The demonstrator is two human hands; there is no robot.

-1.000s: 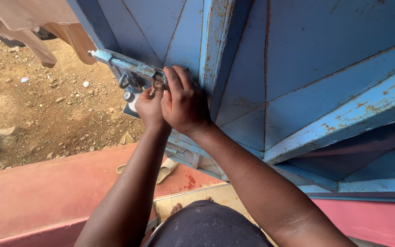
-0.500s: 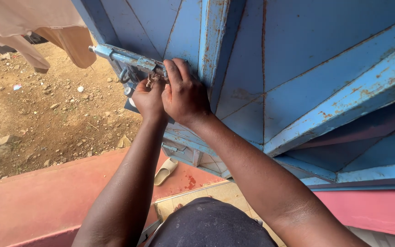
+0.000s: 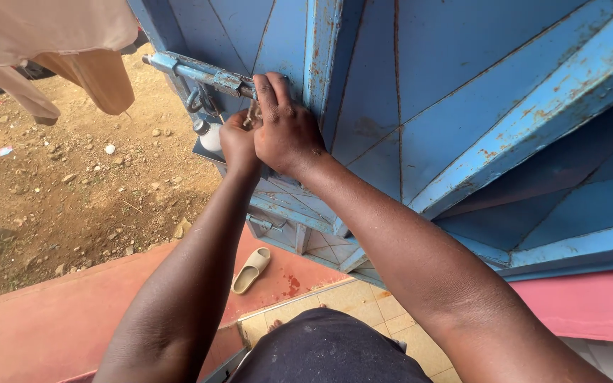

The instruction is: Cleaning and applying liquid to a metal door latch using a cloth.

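Note:
A blue metal door (image 3: pixel 462 85) with rust spots carries a blue sliding bolt latch (image 3: pixel 193 71) near its edge. My right hand (image 3: pixel 285 131) is closed on the latch's right end, fingers wrapped over the bar. My left hand (image 3: pixel 237 140) is pressed against it from below, fingers curled at the latch's hasp, where a small rusty piece shows between the two hands. Exactly what the left fingers pinch is hidden. A metal loop (image 3: pixel 194 101) hangs under the bolt.
Bare stony dirt ground (image 3: pixel 72 184) lies to the left. Beige cloth (image 3: pixel 51 42) hangs at the top left. A red step (image 3: pixel 51 319) runs below, with a tan sandal (image 3: pixel 251 269) on it. Yellow floor tiles (image 3: pixel 349 301) show by my feet.
The view has tilted, so the latch and both hands sit higher in the frame. Both hands stay together on the latch, the right fingers shifted slightly over the bar.

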